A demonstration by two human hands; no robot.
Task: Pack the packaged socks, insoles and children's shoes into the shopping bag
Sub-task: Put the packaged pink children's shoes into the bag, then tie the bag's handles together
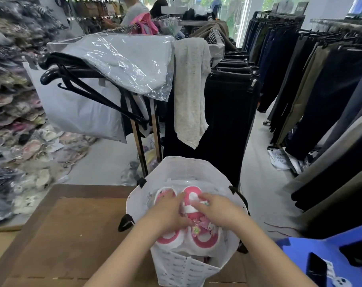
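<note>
A white shopping bag with black handles stands open on the brown table. Inside its mouth lie pink and white children's shoes, soles and toe caps showing. My left hand and my right hand both reach into the bag and press on the shoes, fingers curled over them. Something clear and plastic-wrapped shows under the shoes at the bag's far side; I cannot tell what it is. Socks and insoles are not visible.
A clothes rail with hangers, a plastic-wrapped grey garment and dark trousers stands just beyond the table. Packaged goods pile up at the left. A blue stool with a black phone is at the lower right.
</note>
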